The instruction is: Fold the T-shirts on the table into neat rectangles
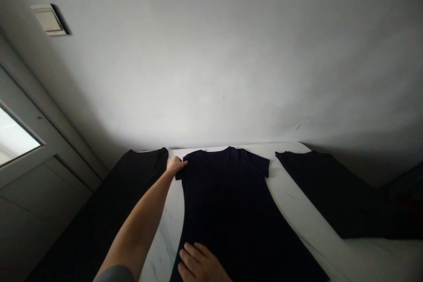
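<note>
A dark navy T-shirt (228,202) lies spread on a white marble-patterned table (299,216), its neckline toward the wall. My left hand (176,165) reaches to the far left and is closed on the edge of the shirt's left sleeve, with thumb and fingers together. Near the bottom of the view, my right hand (201,264) rests on the lower left part of the shirt, palm down and fingers extended. The shirt's lower end runs out of the picture.
Folded dark garments lie on both sides: one dark garment (132,180) at left, partly behind my forearm, and another dark garment (343,198) at right. A pale wall (211,61) rises behind the table. A door (39,172) stands at left.
</note>
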`<state>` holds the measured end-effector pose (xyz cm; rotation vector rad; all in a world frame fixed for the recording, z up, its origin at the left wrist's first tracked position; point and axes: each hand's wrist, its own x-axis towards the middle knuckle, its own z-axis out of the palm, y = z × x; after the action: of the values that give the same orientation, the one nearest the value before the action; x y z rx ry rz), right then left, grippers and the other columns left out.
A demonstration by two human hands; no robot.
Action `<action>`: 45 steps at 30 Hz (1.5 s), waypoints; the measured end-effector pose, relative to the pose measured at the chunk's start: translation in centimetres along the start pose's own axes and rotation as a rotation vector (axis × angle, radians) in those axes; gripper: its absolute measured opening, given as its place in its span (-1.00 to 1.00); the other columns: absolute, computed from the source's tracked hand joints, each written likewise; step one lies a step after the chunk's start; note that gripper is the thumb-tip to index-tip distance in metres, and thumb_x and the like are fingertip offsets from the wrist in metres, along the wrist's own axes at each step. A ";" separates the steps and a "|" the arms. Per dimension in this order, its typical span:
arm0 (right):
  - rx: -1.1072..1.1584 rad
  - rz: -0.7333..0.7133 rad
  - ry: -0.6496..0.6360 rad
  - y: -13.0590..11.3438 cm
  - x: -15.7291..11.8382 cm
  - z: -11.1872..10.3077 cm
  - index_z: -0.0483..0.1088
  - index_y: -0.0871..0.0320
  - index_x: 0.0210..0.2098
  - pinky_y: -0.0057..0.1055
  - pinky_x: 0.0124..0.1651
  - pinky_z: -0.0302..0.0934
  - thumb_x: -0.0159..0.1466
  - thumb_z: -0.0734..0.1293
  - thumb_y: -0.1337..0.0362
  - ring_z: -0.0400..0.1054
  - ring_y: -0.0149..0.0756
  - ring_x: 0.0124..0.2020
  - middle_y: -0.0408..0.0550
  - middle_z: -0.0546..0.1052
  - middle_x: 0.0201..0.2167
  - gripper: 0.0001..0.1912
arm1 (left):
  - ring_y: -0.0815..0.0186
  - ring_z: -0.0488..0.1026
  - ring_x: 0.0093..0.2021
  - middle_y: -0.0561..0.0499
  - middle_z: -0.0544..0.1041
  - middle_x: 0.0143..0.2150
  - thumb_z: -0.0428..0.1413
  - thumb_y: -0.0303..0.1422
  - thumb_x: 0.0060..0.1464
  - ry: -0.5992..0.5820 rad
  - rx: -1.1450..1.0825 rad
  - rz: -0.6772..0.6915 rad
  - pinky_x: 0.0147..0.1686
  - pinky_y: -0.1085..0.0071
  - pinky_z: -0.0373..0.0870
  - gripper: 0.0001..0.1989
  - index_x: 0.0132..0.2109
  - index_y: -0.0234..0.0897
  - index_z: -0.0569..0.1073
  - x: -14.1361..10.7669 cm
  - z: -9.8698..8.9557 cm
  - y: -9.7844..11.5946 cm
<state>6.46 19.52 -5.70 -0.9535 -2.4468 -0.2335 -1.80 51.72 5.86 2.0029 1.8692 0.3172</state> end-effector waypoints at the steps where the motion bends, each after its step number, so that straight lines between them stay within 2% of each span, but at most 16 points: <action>1: 0.000 -0.023 0.031 -0.2 -0.1 0.5 0.50 0.07 -0.15 -0.38 -0.03 0.41 0.40 0.26 0.26 0.53 -0.23 -0.04 -0.08 0.65 -0.07 -0.84 | 0.14 0.59 -0.16 -0.13 0.66 -0.28 0.16 -0.27 0.13 0.003 0.002 0.002 -0.28 0.43 0.38 -0.81 -0.26 -0.31 0.59 0.0 0.0 0.0; 6: -0.044 -0.014 0.123 -1.2 -0.8 1.4 0.49 0.05 -0.34 -0.47 -0.21 0.44 0.38 0.26 0.29 0.57 -0.29 -0.17 -0.16 0.68 -0.25 -0.80 | 0.08 0.59 -0.06 -0.26 0.64 -0.09 0.06 -0.45 0.18 0.082 0.038 -0.018 -0.17 0.36 0.41 -0.75 -0.07 -0.36 0.57 -0.9 -1.0 -0.4; 8: -0.003 -0.029 0.089 -1.4 -0.7 0.1 0.50 0.04 -0.32 -0.48 -0.20 0.44 0.40 0.26 0.20 0.56 -0.30 -0.15 -0.19 0.68 -0.25 -0.78 | 0.03 0.57 -0.02 -0.32 0.61 -0.03 0.00 -0.48 0.21 0.117 0.059 0.003 -0.10 0.29 0.42 -0.69 0.03 -0.40 0.53 -1.9 -1.5 0.0; 10: 0.083 -0.021 0.043 -0.9 -0.3 -2.3 0.52 0.06 -0.19 -0.44 -0.09 0.44 0.41 0.24 0.09 0.54 -0.28 -0.07 -0.14 0.67 -0.16 -0.73 | 0.03 0.52 0.09 -0.36 0.52 0.13 -0.09 -0.49 0.27 0.156 0.074 0.075 0.02 0.23 0.39 -0.60 0.19 -0.41 0.42 -3.6 -1.4 1.1; 12: 0.159 0.098 -0.010 0.7 0.3 -5.7 0.46 0.14 0.07 -0.35 0.14 0.36 0.43 0.21 0.06 0.44 -0.23 0.12 -0.03 0.60 0.05 -0.61 | 0.12 0.40 0.23 -0.26 0.40 0.29 -0.13 -0.44 0.32 0.163 0.077 0.213 0.18 0.25 0.28 -0.55 0.30 -0.30 0.31 -6.1 -0.4 2.5; 14: 0.177 0.323 -0.080 3.3 0.3 -8.9 0.30 0.18 0.28 -0.22 0.35 0.15 0.45 0.19 0.13 0.24 -0.19 0.31 0.04 0.42 0.27 -0.52 | 0.19 0.22 0.38 -0.12 0.28 0.40 -0.08 -0.35 0.34 0.120 0.104 0.449 0.32 0.28 0.11 -0.53 0.34 -0.20 0.26 -9.2 1.5 3.6; 16: 0.120 0.526 -0.161 6.2 -1.0 -11.4 0.18 0.23 0.37 -0.04 0.41 0.01 0.44 0.18 0.15 0.06 -0.08 0.41 0.13 0.24 0.38 -0.44 | 0.14 0.02 0.47 -0.09 0.15 0.47 -0.05 -0.24 0.34 0.036 0.177 0.710 0.40 0.13 -0.04 -0.48 0.39 -0.18 0.21 -12.3 3.7 3.6; 18: 0.039 0.695 -0.243 8.4 -3.5 -12.6 0.11 0.25 0.41 0.13 0.41 -0.08 0.43 0.19 0.07 -0.06 0.05 0.45 0.19 0.12 0.42 -0.35 | 0.05 -0.07 0.49 -0.11 0.07 0.50 -0.10 -0.15 0.36 -0.065 0.264 0.819 0.40 -0.07 -0.10 -0.43 0.43 -0.17 0.14 -14.7 5.5 2.9; 20: -0.012 0.795 -0.309 9.4 -6.7 -13.1 0.06 0.22 0.43 0.16 0.42 -0.14 0.41 0.16 -0.05 -0.10 0.09 0.46 0.18 0.05 0.45 -0.27 | 0.02 -0.08 0.49 -0.11 0.04 0.51 -0.15 -0.08 0.37 -0.122 0.321 0.787 0.39 -0.15 -0.11 -0.41 0.45 -0.15 0.10 -16.0 6.4 2.0; 23: -0.023 0.829 -0.368 9.3 -9.6 -13.6 0.01 0.17 0.45 0.10 0.43 -0.15 0.41 0.11 -0.15 -0.11 0.04 0.46 0.10 0.03 0.46 -0.22 | 0.00 -0.11 0.50 -0.12 0.01 0.51 -0.17 -0.05 0.37 -0.117 0.344 0.718 0.39 -0.18 -0.12 -0.38 0.46 -0.16 0.08 -16.6 6.5 2.0; 28: -0.077 0.825 -0.280 10.5 -7.7 -14.5 -0.05 0.20 0.47 0.04 0.44 -0.15 0.44 0.04 -0.12 -0.19 -0.03 0.49 0.09 -0.04 0.48 -0.23 | 0.02 -0.13 0.50 -0.11 -0.01 0.52 -0.17 -0.01 0.37 -0.068 0.313 0.805 0.40 -0.16 -0.15 -0.37 0.47 -0.10 0.04 -17.7 6.6 4.1; 32: -0.086 0.894 -0.325 13.2 -8.2 -14.5 0.02 0.20 0.45 0.11 0.42 -0.18 0.43 0.06 -0.11 -0.14 0.04 0.47 0.13 0.05 0.46 -0.26 | 0.00 -0.10 0.50 -0.10 0.00 0.51 -0.18 0.03 0.36 -0.148 0.321 0.821 0.39 -0.17 -0.12 -0.36 0.46 -0.07 0.05 -18.8 7.5 3.1; 35: -0.047 0.944 -0.385 14.4 -9.7 -14.5 0.04 0.19 0.44 0.08 0.43 -0.20 0.43 0.06 -0.10 -0.14 0.02 0.48 0.10 0.05 0.46 -0.26 | 0.00 -0.13 0.50 -0.09 -0.04 0.52 -0.20 0.04 0.36 -0.157 0.308 0.832 0.39 -0.17 -0.14 -0.36 0.47 -0.03 0.01 -18.8 7.8 1.8; 38: -0.010 0.950 -0.375 15.6 -9.0 -14.9 -0.04 0.23 0.46 0.02 0.44 -0.18 0.43 0.03 -0.10 -0.18 -0.04 0.48 0.10 0.00 0.47 -0.24 | 0.02 -0.13 0.50 -0.08 -0.03 0.52 -0.22 0.01 0.38 -0.144 0.286 0.835 0.38 -0.19 -0.13 -0.37 0.48 -0.05 -0.02 -17.4 7.5 2.2; 41: 0.003 0.896 -0.329 18.0 -5.6 -15.1 -0.07 0.30 0.46 -0.02 0.45 -0.20 0.45 0.01 -0.05 -0.19 -0.07 0.49 0.12 -0.01 0.47 -0.25 | 0.07 -0.10 0.50 -0.11 0.05 0.50 -0.22 -0.09 0.40 -0.064 0.274 0.810 0.39 -0.12 -0.07 -0.41 0.47 -0.16 0.04 -14.0 6.5 4.4; 45: -0.010 0.824 -0.315 23.2 0.1 -14.0 0.03 0.32 0.44 -0.03 0.44 -0.16 0.46 0.03 0.04 -0.13 -0.05 0.48 0.18 0.06 0.45 -0.32 | 0.11 0.06 0.46 -0.16 0.24 0.43 -0.19 -0.26 0.39 0.001 0.295 0.713 0.38 0.03 0.06 -0.51 0.37 -0.28 0.23 -8.1 5.5 7.9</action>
<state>27.40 32.18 5.90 -2.0125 -2.0753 0.2076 6.93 42.67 5.04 2.8261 1.1827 0.2332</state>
